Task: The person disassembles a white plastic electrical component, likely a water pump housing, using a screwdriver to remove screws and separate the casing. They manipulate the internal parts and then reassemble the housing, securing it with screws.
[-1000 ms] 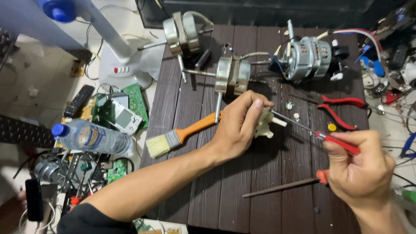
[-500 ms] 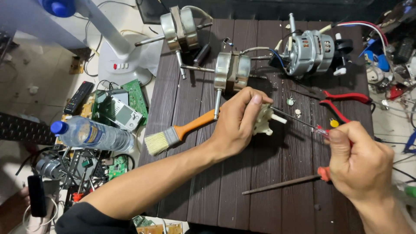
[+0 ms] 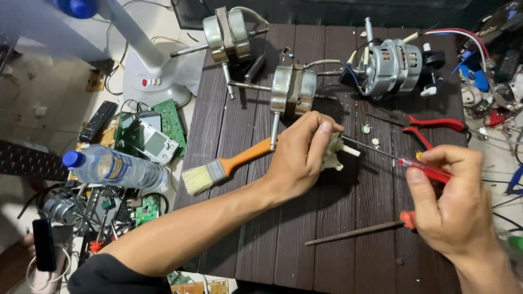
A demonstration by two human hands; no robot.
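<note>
- The left hand (image 3: 302, 158) is closing firmly around a small off-white plastic part (image 3: 333, 152), pressing it onto the dark slatted table (image 3: 250, 245), just beside the orange-handled paintbrush (image 3: 223, 167).
- The right hand (image 3: 452, 201) is pinching a red-handled screwdriver (image 3: 422, 169) between thumb and fingers, its thin shaft reaching the part.
- Red pliers (image 3: 436, 125) and three fan motors (image 3: 389, 65) are lying further back.

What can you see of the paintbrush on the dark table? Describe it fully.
The paintbrush lies flat and slanted on the dark slatted table. It has pale bristles pointing lower left, a metal band, and an orange handle, seemingly plastic, running up right under the left hand, which hides its end. Whether the hand touches it is unclear.
</note>
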